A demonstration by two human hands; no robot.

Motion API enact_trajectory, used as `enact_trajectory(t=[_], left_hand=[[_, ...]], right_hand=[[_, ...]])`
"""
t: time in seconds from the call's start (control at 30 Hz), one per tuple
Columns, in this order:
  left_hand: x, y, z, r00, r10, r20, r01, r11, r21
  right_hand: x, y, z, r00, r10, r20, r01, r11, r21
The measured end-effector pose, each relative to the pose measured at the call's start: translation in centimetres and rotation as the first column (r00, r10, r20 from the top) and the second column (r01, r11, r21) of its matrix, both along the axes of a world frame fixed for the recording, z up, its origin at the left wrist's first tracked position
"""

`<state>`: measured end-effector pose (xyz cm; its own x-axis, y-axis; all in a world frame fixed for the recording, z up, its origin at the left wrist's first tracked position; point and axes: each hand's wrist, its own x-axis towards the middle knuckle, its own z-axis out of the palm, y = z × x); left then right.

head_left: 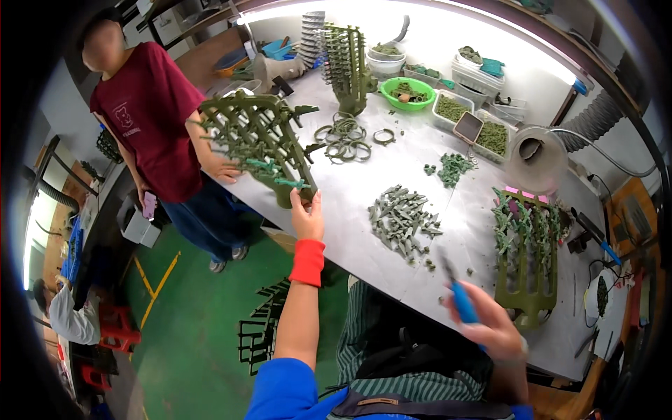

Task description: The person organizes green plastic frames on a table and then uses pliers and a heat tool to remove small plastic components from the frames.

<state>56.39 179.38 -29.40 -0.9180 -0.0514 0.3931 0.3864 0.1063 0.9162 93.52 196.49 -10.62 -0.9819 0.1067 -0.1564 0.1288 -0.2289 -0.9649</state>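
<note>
My left hand (308,215), with a red wristband, pinches the lower edge of an olive-green slotted rack (269,112). Small green parts (294,183) hang along the rack, some right above my fingertips. In my right hand (493,325) is a blue-handled tool (463,302) with a thin tip. Motion blurs that tip, so its kind is unclear. Between my hands lies a loose pile of grey-green pointed pieces (402,220). A second rack (528,280), lying flat to the right of my right hand, holds several green figures.
Behind the pile are green rings (343,136), small green parts (453,170), a green bowl (407,93) and tubs of parts (451,108). An extraction nozzle (535,157) stands at the right. Another rack (346,70) is upright at the back. A person in a maroon shirt (157,119) stands at the left.
</note>
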Motion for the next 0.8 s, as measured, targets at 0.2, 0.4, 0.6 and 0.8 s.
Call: enact_trajectory(t=[0.2, 0.4, 0.6, 0.8], left_hand=[[-0.1, -2.7, 0.4, 0.967, -0.256, 0.013, 0.256, 0.967, 0.017], [-0.8, -3.6, -0.9, 0.978, -0.208, -0.009, 0.208, 0.978, 0.002], [1.6, -3.5, 0.9, 0.990, -0.140, -0.014, 0.141, 0.980, 0.143], [1.3, -5.0, 4.8, 0.976, -0.218, -0.001, 0.190, 0.845, 0.501]], right_hand=[[-13.8, -4.5, -3.1, 0.997, 0.051, -0.060, -0.003, 0.787, 0.617], [-21.2, -6.6, -1.5, 0.920, 0.293, -0.261, 0.364, -0.389, 0.846], [-23.9, -6.4, -1.0, 0.900, 0.392, -0.189, 0.429, -0.728, 0.535], [-24.0, -7.8, -1.3, 0.896, 0.412, -0.165, 0.440, -0.778, 0.449]])
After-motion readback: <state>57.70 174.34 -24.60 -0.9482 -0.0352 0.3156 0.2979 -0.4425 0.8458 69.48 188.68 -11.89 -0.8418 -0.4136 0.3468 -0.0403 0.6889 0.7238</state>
